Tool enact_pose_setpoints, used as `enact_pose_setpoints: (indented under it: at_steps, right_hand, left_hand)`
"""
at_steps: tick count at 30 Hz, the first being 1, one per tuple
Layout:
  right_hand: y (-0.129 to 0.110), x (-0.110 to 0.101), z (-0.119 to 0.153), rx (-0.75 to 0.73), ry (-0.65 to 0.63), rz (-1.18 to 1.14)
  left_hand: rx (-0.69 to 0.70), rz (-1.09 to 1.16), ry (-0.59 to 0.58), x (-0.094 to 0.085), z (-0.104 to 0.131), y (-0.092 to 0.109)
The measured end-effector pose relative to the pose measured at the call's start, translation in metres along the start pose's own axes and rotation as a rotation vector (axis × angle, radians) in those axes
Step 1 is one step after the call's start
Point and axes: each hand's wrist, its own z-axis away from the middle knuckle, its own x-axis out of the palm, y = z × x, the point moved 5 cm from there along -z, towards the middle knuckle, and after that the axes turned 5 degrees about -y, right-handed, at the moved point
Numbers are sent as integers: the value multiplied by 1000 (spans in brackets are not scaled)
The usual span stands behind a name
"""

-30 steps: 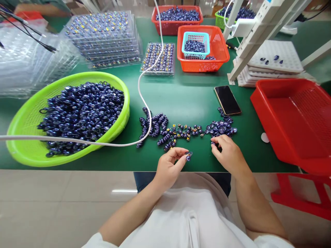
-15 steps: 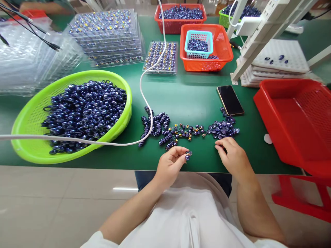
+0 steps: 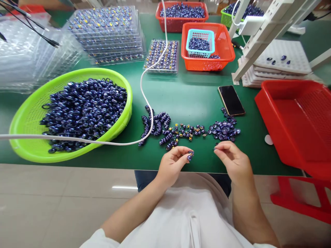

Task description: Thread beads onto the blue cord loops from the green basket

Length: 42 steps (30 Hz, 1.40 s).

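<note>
Between thumb and fingertips, my left hand (image 3: pixel 172 165) pinches a small shiny dark blue bead piece (image 3: pixel 190 156) near the table's front edge. To its right, my right hand (image 3: pixel 234 160) is closed in a pinch on a small dark flat piece (image 3: pixel 215 147), mostly covered by the fingertips. Just beyond that hand is a heap of flat dark blue pieces (image 3: pixel 223 130). Loose dark blue beads with gold-coloured parts (image 3: pixel 190 131) are scattered left of the heap. Further left lie rows of dark blue ring-like pieces (image 3: pixel 156 124), stacked close together.
A green basket (image 3: pixel 19 141) heaped with dark blue loops stands left, a white cable (image 3: pixel 124 143) crossing it. Bead-filled trays (image 3: pixel 103 27) and an orange basket (image 3: pixel 227 55) are behind. A phone (image 3: pixel 231 100), a red basket (image 3: pixel 274 120) and a metal post (image 3: pixel 254 43) stand right.
My right hand has drawn back slightly from the heap of flat pieces, and a dark piece now shows at its fingertips. The left hand keeps its pinch on the bead piece.
</note>
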Motion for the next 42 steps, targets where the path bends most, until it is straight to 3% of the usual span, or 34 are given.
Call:
enact_pose_setpoints:
  at_steps: [5,9,14,22,33,42]
  right_hand:
    - [-7,51,14,121,-45,-411]
    - [-14,72,19,164,-88,-534]
    - [-23,72,18,144,-94,-421]
    - [-28,71,15,11,-109,-362]
    - [-21,71,19,72,-81,-446]
    - [-25,71,18,51,-66,-495]
  left_hand:
    - [-10,207,-8,4,-4,-10]
    - [-16,243,51,0,-1,-10]
    - [61,111,150,-7,7,1]
    - [249,-112,162,-10,11,9]
    - [344,-176,166,-9,13,8]
    - [525,-220,144,-6,16,12]
